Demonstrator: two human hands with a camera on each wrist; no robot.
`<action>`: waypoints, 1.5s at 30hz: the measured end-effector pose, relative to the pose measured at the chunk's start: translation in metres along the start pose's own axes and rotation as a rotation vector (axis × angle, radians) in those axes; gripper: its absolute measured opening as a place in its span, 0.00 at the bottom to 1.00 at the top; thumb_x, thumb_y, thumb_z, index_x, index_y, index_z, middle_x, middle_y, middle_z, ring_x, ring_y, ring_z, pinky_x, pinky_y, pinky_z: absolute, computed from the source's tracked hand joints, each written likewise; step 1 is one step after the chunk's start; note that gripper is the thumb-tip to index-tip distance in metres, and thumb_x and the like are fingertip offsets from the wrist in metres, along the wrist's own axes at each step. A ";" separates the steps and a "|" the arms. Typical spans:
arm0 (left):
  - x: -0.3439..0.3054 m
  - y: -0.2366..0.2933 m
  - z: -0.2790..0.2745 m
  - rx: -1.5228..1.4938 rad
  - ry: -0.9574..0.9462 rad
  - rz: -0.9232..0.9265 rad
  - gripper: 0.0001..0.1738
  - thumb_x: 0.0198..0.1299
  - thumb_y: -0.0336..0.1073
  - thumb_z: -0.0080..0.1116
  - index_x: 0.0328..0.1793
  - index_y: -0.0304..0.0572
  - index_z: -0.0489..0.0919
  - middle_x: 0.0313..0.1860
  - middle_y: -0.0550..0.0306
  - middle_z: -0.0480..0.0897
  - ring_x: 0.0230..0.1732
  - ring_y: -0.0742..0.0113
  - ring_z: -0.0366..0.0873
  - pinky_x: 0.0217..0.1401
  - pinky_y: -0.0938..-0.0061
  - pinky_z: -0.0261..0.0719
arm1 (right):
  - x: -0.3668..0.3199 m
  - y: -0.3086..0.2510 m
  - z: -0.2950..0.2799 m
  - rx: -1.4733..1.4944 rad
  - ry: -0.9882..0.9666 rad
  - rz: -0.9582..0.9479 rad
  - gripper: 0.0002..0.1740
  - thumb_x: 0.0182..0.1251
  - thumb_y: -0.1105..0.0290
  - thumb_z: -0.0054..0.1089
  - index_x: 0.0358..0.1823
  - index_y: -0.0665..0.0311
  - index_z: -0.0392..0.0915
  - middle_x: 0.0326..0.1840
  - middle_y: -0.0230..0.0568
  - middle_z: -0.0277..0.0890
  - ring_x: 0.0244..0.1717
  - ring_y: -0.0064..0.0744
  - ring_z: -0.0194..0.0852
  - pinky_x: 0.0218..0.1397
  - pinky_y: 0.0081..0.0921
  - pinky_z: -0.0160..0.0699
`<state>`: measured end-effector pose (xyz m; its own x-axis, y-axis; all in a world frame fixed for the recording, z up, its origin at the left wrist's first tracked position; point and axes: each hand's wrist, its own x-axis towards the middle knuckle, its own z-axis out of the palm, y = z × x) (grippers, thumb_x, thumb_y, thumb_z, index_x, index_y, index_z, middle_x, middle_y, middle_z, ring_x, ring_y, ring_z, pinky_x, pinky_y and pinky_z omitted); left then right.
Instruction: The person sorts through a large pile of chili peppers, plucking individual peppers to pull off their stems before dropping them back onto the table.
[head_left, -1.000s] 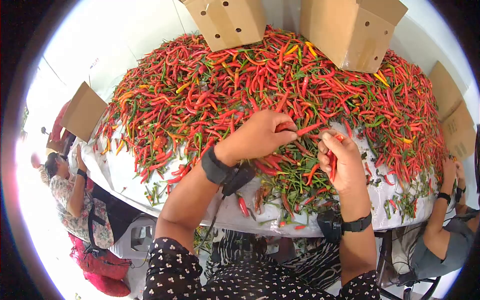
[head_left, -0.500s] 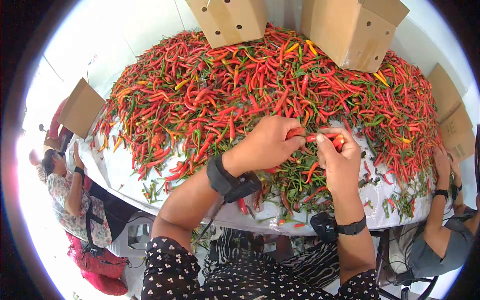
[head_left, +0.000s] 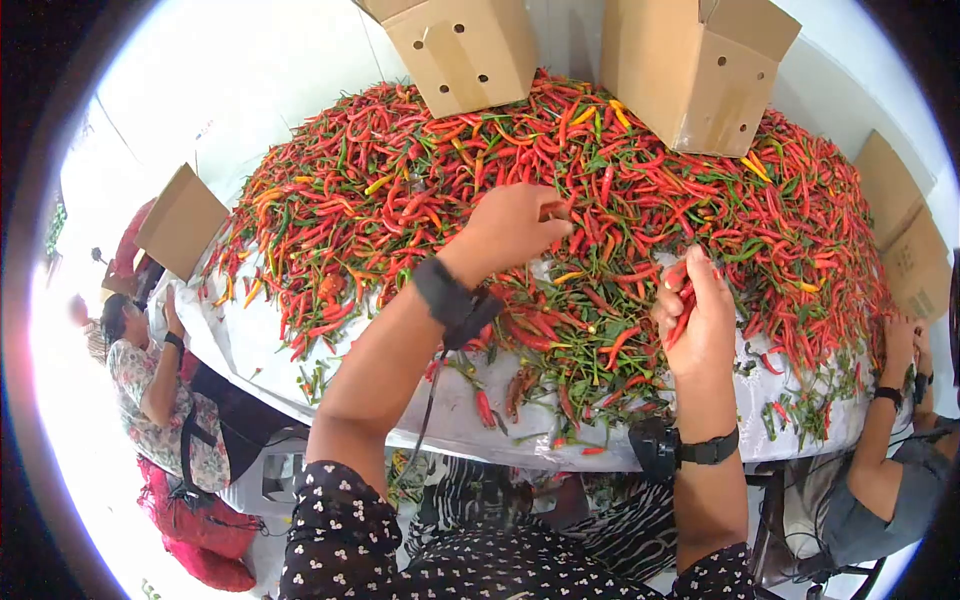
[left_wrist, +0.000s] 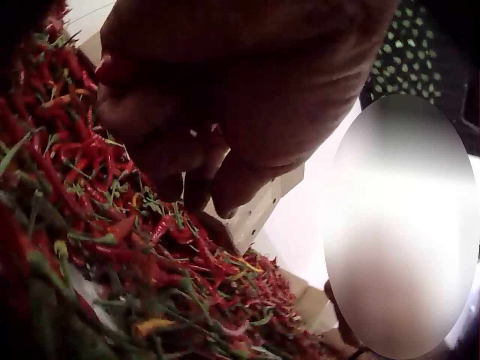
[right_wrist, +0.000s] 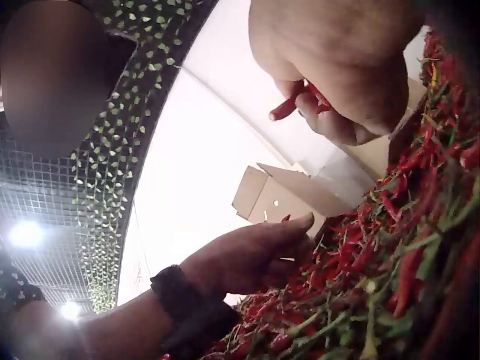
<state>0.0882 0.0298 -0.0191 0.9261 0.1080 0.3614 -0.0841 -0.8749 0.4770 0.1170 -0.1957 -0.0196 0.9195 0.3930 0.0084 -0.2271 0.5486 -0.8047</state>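
Observation:
My left hand (head_left: 508,232) hovers over the middle of the chili pile, thumb apart from the loosely bent fingers. The right wrist view shows the same left hand (right_wrist: 247,255) from the side, thumb and fingers spread apart. In the left wrist view it is dark, and a red patch shows at its edge. My right hand (head_left: 697,312), palm turned up, holds several red chilies (head_left: 684,305) in curled fingers. One red chili end (right_wrist: 285,109) pokes out past the thumb in the right wrist view. Below the hands lie green stems and loose chilies (head_left: 622,345).
The big heap of red chilies (head_left: 420,190) spreads over the white-covered table (head_left: 275,360). Two cardboard boxes (head_left: 465,60) (head_left: 705,85) stand at its back. Other people work at the left (head_left: 165,400) and right (head_left: 890,490) edges.
My hands first came together at a red chili between them. Now they are apart: the left has moved up and left over the pile, and the right keeps chilies in its palm.

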 end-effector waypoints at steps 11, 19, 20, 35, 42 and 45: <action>0.026 -0.006 0.024 0.222 -0.493 0.159 0.16 0.46 0.41 0.57 0.41 0.43 0.78 0.32 0.48 0.79 0.38 0.51 0.77 0.44 0.62 0.74 | 0.009 0.005 -0.013 0.115 -0.036 0.146 0.10 0.63 0.62 0.56 0.27 0.56 0.69 0.22 0.29 0.68 0.15 0.15 0.57 0.14 0.13 0.52; -0.018 0.013 -0.023 -0.547 -0.473 -0.037 0.11 0.58 0.35 0.51 0.44 0.39 0.78 0.27 0.61 0.78 0.26 0.73 0.77 0.27 0.78 0.72 | 0.009 0.009 -0.012 0.215 -0.046 0.266 0.09 0.65 0.62 0.51 0.30 0.58 0.70 0.23 0.34 0.70 0.18 0.22 0.64 0.14 0.14 0.55; -0.021 0.016 -0.026 -0.549 -0.468 -0.036 0.11 0.58 0.35 0.51 0.44 0.39 0.78 0.27 0.61 0.78 0.26 0.73 0.77 0.27 0.78 0.72 | 0.007 0.007 -0.009 0.197 -0.017 0.301 0.09 0.65 0.62 0.49 0.30 0.59 0.70 0.24 0.35 0.71 0.19 0.25 0.67 0.14 0.15 0.55; -0.043 0.027 -0.008 -1.157 -0.292 -0.288 0.13 0.63 0.37 0.50 0.45 0.36 0.78 0.27 0.63 0.78 0.26 0.82 0.72 0.28 0.85 0.70 | -0.013 0.012 0.016 -0.309 -0.165 0.245 0.08 0.57 0.73 0.59 0.37 0.65 0.74 0.17 0.24 0.63 0.13 0.12 0.54 0.14 0.13 0.48; -0.045 0.033 0.002 -0.911 -0.205 -0.109 0.07 0.57 0.29 0.54 0.42 0.36 0.77 0.25 0.67 0.75 0.26 0.85 0.68 0.27 0.87 0.67 | -0.010 0.010 0.012 -0.512 -0.117 0.121 0.09 0.57 0.71 0.61 0.38 0.67 0.77 0.18 0.21 0.66 0.14 0.08 0.55 0.14 0.11 0.49; -0.047 0.044 -0.010 -0.879 -0.230 -0.119 0.07 0.56 0.28 0.55 0.41 0.37 0.77 0.26 0.68 0.75 0.29 0.85 0.69 0.31 0.86 0.67 | -0.010 0.012 0.010 -0.535 -0.138 0.088 0.09 0.57 0.71 0.62 0.38 0.67 0.78 0.19 0.20 0.67 0.16 0.07 0.57 0.15 0.10 0.51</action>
<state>0.0374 -0.0088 -0.0067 0.9891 -0.0053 0.1474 -0.1460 -0.1794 0.9729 0.1023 -0.1860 -0.0234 0.8459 0.5328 -0.0236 -0.0733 0.0724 -0.9947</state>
